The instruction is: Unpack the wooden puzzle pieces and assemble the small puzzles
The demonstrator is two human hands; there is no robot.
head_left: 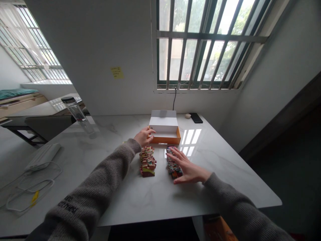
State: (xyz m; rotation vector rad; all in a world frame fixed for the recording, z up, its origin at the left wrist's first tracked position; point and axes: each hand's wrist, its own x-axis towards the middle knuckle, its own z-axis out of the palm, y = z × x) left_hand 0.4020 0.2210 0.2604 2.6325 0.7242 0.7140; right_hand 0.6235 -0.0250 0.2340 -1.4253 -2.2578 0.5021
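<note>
An open orange box [165,138] with a white flap lid stands on the white marble table [140,194]. My left hand [144,136] reaches to the box's left edge, fingers loosely curled and touching it, holding nothing I can see. Two rows of colourful flat pieces lie in front of the box: a left stack [147,162] and a right stack [173,164]. My right hand [187,166] lies flat and open beside the right stack, fingers stretched along its right side and touching it.
A clear bottle with a black cap [75,112] stands at the far left. A white device with cables [41,157] lies at the left edge. A dark phone [196,117] and a small round object [188,116] rest near the wall. The table's right edge drops off.
</note>
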